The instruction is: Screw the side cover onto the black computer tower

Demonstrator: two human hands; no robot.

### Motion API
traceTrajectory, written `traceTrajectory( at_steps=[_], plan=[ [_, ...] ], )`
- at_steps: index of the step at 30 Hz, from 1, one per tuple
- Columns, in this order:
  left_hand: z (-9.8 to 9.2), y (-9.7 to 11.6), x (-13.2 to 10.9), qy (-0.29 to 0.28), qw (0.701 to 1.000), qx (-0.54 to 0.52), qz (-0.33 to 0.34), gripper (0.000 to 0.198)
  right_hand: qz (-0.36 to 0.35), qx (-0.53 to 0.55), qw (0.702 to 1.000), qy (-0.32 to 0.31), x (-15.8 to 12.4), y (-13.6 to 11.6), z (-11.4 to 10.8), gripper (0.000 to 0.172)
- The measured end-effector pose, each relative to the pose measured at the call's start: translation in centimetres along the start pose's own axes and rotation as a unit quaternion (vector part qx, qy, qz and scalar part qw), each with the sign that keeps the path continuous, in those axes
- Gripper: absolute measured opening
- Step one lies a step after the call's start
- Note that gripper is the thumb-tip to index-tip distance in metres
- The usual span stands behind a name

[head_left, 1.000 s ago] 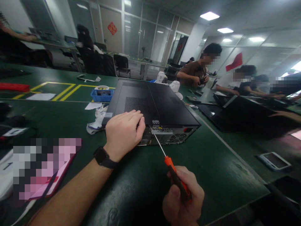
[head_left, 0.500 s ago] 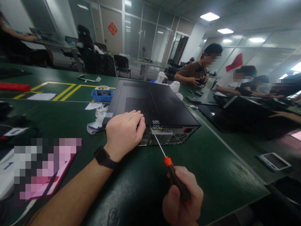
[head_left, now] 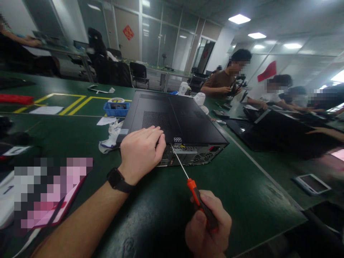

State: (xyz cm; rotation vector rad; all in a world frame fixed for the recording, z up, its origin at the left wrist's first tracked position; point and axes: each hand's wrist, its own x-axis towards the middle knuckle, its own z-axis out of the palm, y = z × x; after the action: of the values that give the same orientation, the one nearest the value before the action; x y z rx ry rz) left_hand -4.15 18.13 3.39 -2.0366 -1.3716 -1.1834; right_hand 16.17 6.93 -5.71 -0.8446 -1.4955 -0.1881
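A black desktop computer case [head_left: 188, 114] lies flat on the green table, its rear panel with a round fan grille [head_left: 203, 157] facing me. My left hand [head_left: 142, 147] rests on the case's top at the near edge, fingers laid over the cover and holding nothing. In my right hand [head_left: 209, 224] is a screwdriver [head_left: 194, 190] with an orange and black handle, gripped between thumb and fingers. Its thin shaft slants up and left, and the tip meets the upper rim of the rear panel, just right of my left hand. Any screw at the tip is too small to make out.
Left of the case are a blue bin [head_left: 116, 108] and a crumpled white glove-like cloth [head_left: 111, 138]. A pink pouch [head_left: 57, 200] lies near left. To the right are a black laptop-like panel [head_left: 268, 132] and a phone-like device [head_left: 313, 183]. Several people work behind.
The screwdriver handle has turned in my right hand, showing more orange; its tip stays at the same spot. My left hand is still. A person behind has shifted the object they hold.
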Motion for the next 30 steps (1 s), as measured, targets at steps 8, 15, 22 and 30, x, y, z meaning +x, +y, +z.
traceTrajectory(
  at_steps=[8,15,22,30],
  plan=[
    [-0.1,0.0,0.1,-0.002,1.000,-0.003,-0.001,0.026,0.002,-0.016,1.000,0.002,-0.6,0.2,-0.1,0.031],
    [-0.2,0.1,0.1,-0.004,1.000,-0.002,-0.003,0.027,-0.001,0.023,1.000,-0.005,0.5,-0.2,0.1,0.029],
    [-0.1,0.0,0.1,-0.011,1.000,-0.010,-0.009,0.027,0.005,-0.004,1.000,0.005,-0.3,0.2,-0.1,0.028],
    [-0.2,0.1,0.1,-0.017,1.000,-0.002,-0.007,0.028,0.018,0.046,0.999,-0.013,0.2,-0.1,-0.1,0.030]
  ],
)
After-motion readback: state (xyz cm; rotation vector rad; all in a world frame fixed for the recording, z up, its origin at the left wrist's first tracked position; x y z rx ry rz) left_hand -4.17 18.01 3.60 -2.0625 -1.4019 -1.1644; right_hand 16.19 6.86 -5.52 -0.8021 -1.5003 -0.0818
